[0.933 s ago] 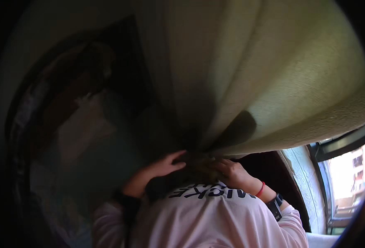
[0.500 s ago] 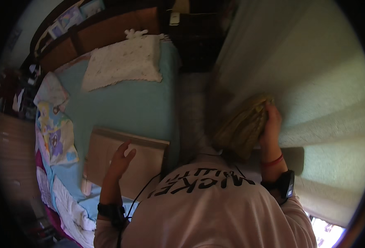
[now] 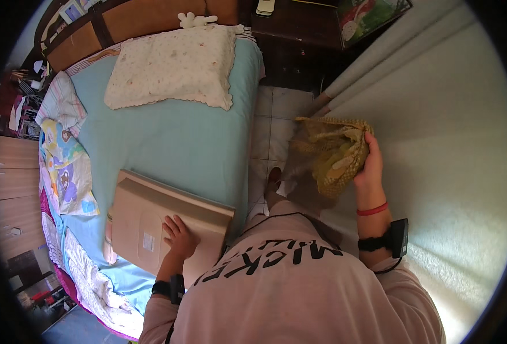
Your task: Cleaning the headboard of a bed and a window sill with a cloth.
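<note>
My right hand (image 3: 371, 165) grips a bunched yellow patterned cloth (image 3: 331, 150), held up in front of a pale green curtain (image 3: 437, 143). My left hand (image 3: 179, 236) rests flat on a folded beige cloth (image 3: 150, 221) lying on the near part of a bed with a light blue sheet (image 3: 173, 137). A red band and a dark strap with a small device sit on my right wrist, a dark band on my left.
A white dotted pillow (image 3: 173, 66) lies at the head of the bed by a brown headboard (image 3: 127, 23). Colourful printed bedding (image 3: 67, 172) runs along the bed's left side. A tiled floor strip (image 3: 276, 123) separates bed and curtain. A dark nightstand (image 3: 299, 34) stands beyond.
The view dropped from the curtain to the bed. My right hand drew the yellow cloth away from the curtain; my left hand came down onto the folded beige cloth.
</note>
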A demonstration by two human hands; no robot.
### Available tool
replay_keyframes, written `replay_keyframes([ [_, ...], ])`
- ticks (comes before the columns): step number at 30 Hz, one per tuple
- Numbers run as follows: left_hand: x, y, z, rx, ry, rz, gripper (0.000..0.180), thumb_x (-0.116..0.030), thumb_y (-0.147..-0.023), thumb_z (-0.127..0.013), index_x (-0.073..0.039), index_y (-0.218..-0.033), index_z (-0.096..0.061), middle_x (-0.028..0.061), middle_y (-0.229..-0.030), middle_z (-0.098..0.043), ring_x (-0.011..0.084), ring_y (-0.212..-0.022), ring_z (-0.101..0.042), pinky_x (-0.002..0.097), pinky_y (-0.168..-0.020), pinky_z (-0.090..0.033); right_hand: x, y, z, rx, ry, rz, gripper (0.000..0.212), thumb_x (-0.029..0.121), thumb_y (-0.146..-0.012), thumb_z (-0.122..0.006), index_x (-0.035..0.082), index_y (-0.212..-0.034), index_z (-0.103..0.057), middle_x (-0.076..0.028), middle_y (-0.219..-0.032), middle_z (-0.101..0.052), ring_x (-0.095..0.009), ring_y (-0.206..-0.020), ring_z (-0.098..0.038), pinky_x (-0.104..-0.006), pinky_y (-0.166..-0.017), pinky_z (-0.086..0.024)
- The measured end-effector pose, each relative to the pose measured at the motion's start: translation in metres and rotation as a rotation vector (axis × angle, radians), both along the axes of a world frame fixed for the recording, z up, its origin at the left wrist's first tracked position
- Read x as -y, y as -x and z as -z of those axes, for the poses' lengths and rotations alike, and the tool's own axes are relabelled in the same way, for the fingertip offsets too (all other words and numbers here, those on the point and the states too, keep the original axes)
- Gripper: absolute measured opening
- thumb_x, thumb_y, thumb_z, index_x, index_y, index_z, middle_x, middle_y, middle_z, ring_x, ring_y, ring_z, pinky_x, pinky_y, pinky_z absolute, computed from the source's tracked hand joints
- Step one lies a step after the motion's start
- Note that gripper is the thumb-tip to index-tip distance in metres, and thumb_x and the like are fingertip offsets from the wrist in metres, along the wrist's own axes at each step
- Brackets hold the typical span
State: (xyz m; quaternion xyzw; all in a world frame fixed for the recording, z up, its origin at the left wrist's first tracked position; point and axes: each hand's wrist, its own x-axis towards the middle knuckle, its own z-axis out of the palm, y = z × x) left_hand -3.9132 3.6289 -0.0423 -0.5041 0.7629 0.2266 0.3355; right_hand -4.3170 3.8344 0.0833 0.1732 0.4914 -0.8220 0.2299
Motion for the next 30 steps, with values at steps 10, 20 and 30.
replay_keyframes([
  [10,-0.007,-0.016,0.005,0.028,-0.074,-0.015,0.106,-0.030,-0.069,-0.066,-0.002,-0.133,0.014,0.0257,-0.136,0.022,0.0440,-0.125,0.020,0.0646,-0.094,-0.006,0.056,0.081,0.008,-0.095,-0.157,-0.302,0.034,0.024,-0.083,-0.053,-0.002,-0.105,-0.053,-0.010,-0.100,-0.057,-0.021,-0.087,-0.056,-0.0324,-0.076,-0.046],
  [20,-0.007,-0.024,0.007,0.000,-0.140,-0.022,0.111,-0.040,-0.070,-0.063,-0.001,-0.129,0.022,0.0269,-0.133,0.026,0.0451,-0.123,0.024,0.0647,-0.094,-0.002,0.079,0.137,-0.065,-0.296,-0.001,-0.237,0.037,0.030,-0.085,-0.050,0.003,-0.108,-0.052,-0.006,-0.105,-0.055,-0.019,-0.099,-0.051,-0.0320,-0.085,-0.039],
  [30,-0.006,-0.033,0.039,0.127,0.005,0.138,0.065,-0.037,-0.084,-0.048,-0.005,-0.134,-0.022,0.0231,-0.139,-0.015,0.0370,-0.129,-0.014,0.0566,-0.095,-0.023,0.135,0.184,-0.046,-0.171,0.159,-0.352,0.044,0.037,-0.087,-0.045,0.003,-0.115,-0.045,-0.010,-0.111,-0.051,-0.022,-0.100,-0.051,-0.0362,-0.084,-0.044],
])
